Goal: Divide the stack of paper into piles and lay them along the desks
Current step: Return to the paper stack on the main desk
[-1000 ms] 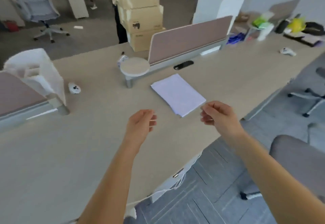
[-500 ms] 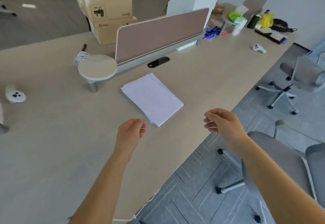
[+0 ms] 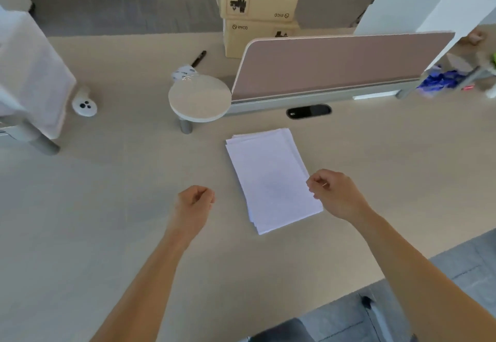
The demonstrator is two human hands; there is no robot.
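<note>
The stack of paper (image 3: 271, 177) lies mid-desk (image 3: 107, 220), its sheets fanned (slightly askew), so a careless grab could drag the loose top sheets or split uneven piles. Your left hand (image 3: 194, 203) hovers beside it, loosely curled and empty. Your right hand (image 3: 332, 194) curls at its right edge; whether it's touching, I cannot tell.

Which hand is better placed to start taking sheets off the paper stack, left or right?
Probably right. The right hand hovers at the right edge of the paper stack, its curled fingers overlapping the sheets. The left hand is apart from the stack, over bare desk.
</note>
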